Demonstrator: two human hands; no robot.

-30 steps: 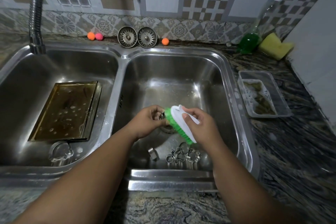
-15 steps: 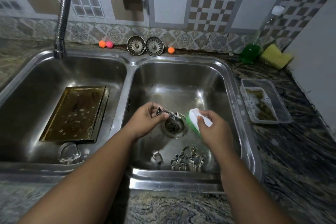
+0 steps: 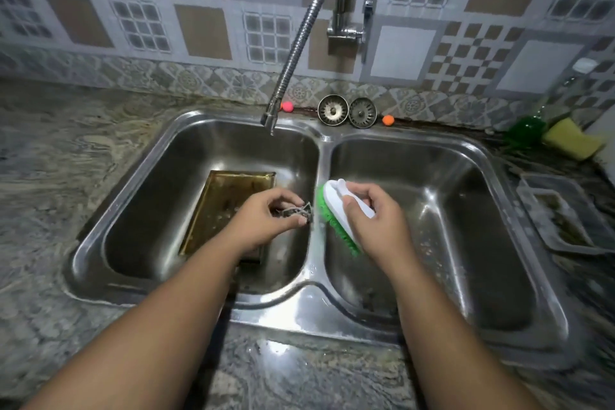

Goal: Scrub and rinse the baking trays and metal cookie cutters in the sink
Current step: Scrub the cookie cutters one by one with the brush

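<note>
A steel double sink (image 3: 312, 299) was set into a mottled stone counter (image 3: 60, 183). In the left basin (image 3: 139, 220) a rectangular baking tray (image 3: 226, 200) was seen lying on the bottom, brownish and wet, its near end hidden behind the left forearm. The right basin (image 3: 466, 230) was shown with a wet floor; what lay at its near end was too blurred to be told. On the counter to the right of the sink a clear plastic tub (image 3: 562, 230) was placed, with greenish-brown residue in it.

The left grip (image 3: 266, 220) was held over the left basin, close to the divider, its fingers curled and pinched round a small metal cookie cutter (image 3: 301, 211), whose shape could not be made out. The right grip (image 3: 379, 223) was closed round the white back of a scrubbing brush (image 3: 334, 201), which was held tilted above the divider with its green bristles turned toward the cutter. Bristles and cutter were just beside each other; whether they touched could not be told.

The flexible faucet hose (image 3: 299, 43) was hung over the far end of the left basin. On the back ledge two round metal strainers (image 3: 332, 110) were stood side by side, between a pink ball (image 3: 287, 106) and an orange ball (image 3: 387, 120). At the far right a bottle of green liquid (image 3: 529, 128) was stood next to a yellow sponge (image 3: 572, 138).
</note>
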